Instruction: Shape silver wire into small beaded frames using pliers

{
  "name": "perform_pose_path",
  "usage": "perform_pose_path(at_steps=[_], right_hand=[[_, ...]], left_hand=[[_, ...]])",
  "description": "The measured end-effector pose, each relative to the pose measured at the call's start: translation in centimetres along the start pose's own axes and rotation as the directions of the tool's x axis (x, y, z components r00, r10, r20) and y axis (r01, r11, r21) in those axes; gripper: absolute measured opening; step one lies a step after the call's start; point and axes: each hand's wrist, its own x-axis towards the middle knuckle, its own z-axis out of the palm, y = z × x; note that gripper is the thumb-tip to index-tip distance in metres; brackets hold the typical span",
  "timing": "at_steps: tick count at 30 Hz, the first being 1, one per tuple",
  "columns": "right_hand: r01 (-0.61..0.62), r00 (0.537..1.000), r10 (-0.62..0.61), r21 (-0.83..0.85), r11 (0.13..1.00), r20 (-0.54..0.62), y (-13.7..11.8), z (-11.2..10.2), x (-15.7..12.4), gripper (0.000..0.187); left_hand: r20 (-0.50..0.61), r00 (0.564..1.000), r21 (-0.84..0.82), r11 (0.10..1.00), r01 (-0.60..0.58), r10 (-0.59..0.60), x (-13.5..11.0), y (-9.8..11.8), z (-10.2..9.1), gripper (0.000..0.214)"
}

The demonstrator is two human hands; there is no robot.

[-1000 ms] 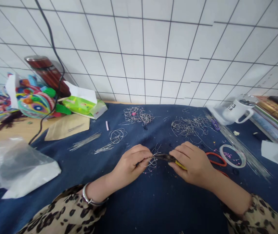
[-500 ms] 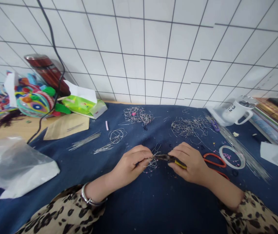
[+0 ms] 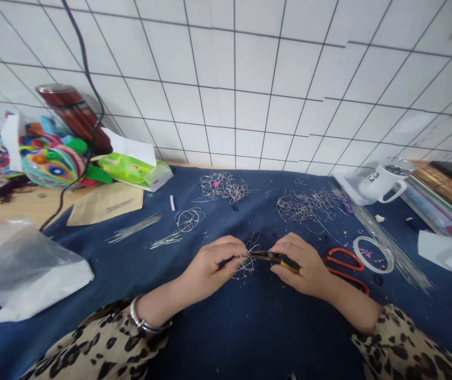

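Observation:
My left hand (image 3: pixel 214 266) pinches a small bent-wire piece (image 3: pixel 245 268) with pink beads on its loops, low over the blue cloth. Wrapped in my right hand (image 3: pixel 303 264) are pliers (image 3: pixel 263 255) with dark jaws and yellow handles. The plier jaws reach left to the wire beside my left fingertips; whether they are clamped on it is too small to tell. Just right of my right hand lie red-handled scissors (image 3: pixel 345 259), their blades hidden by the hand.
Wire tangles (image 3: pixel 305 205) and a wire ring (image 3: pixel 189 219) lie behind my hands. Straight wires (image 3: pixel 394 253) and a white ring-shaped dish (image 3: pixel 390 264) of pink beads are right, below a white mug (image 3: pixel 384 182). A plastic bag (image 3: pixel 24 264) and a red flask (image 3: pixel 73 116) stand left.
Both hands hold nearly the same pose, wire piece and pliers still together. The right hand and pliers have shifted very slightly left, and the whole view has moved a little.

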Motion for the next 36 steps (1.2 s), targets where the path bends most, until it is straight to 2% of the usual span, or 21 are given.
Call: perform_pose_path(at_steps=[7,18,23,28,31,33,36], right_hand=[[0.104,0.993,-0.110,-0.164,0.981,-0.030,0.3,0.0,-0.1,0.028],[0.151,0.987,-0.128,-0.312,0.938,0.095,-0.1,-0.8,0.1,0.024],[0.124,0.988,-0.096,-0.256,0.959,0.119,-0.3,-0.6,0.1,0.022],[0.082,0.989,-0.051,-0.234,0.969,0.136,0.2,-0.4,0.1,0.023],[0.056,0.992,-0.036,-0.166,0.984,0.120,0.5,-0.6,0.2,0.020],[-0.015,0.996,0.021,-0.068,0.998,0.088,0.3,-0.6,0.3,0.018],[-0.200,0.980,0.197,0.113,0.973,0.034,-0.7,-0.3,0.3,0.018]], left_hand=[[0.009,0.999,0.028,0.999,-0.044,0.044,0.0,-0.2,0.0,0.018],[0.059,0.997,0.073,0.995,-0.063,0.059,-0.2,-0.2,-0.2,0.016],[0.057,0.994,0.122,0.987,-0.100,0.094,-0.3,-0.4,-0.2,0.016],[0.051,0.995,0.102,0.991,-0.086,0.081,-0.3,-0.9,-0.1,0.017],[0.038,0.998,0.087,0.994,-0.061,0.058,-0.2,-1.1,-0.2,0.018],[0.020,0.999,0.071,0.996,-0.046,0.044,-0.2,-1.1,-0.2,0.018],[0.009,0.999,0.064,0.997,-0.051,0.051,-0.2,-0.9,-0.1,0.019]])
